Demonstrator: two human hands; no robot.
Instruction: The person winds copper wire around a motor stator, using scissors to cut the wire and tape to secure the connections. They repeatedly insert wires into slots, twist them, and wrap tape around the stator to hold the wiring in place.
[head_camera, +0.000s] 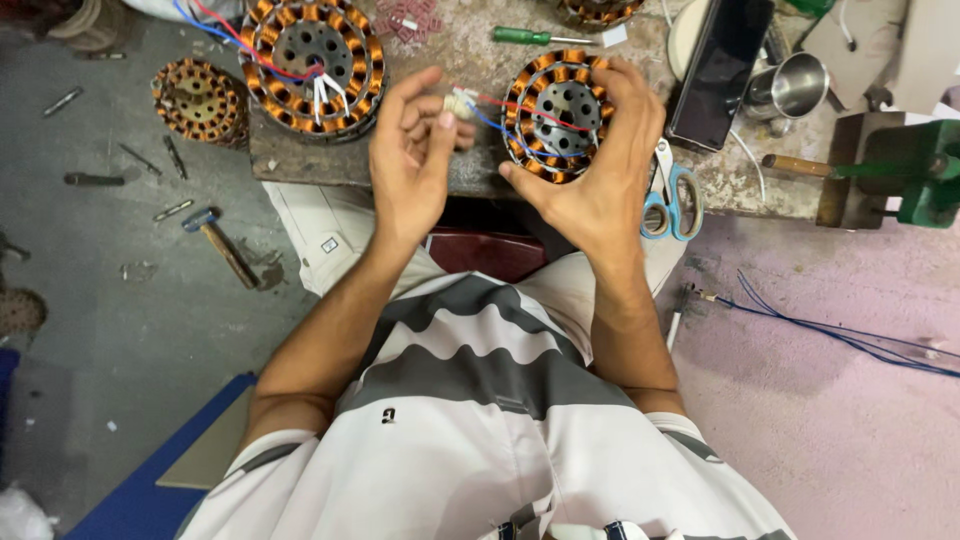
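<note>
The right hand (598, 170) cups a copper-wound stator (560, 115) at the desk (470, 60) edge, fingers curled over its far rim, thumb under its near side. Left of the stator, the left hand (412, 160), palm up, pinches the white connector (460, 103) on its red and blue wires.

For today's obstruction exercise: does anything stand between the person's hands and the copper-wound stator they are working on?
Nothing visible does. The right hand already grips the stator by its rim, and the left hand pinches the white connector on its red and blue wires.
</note>
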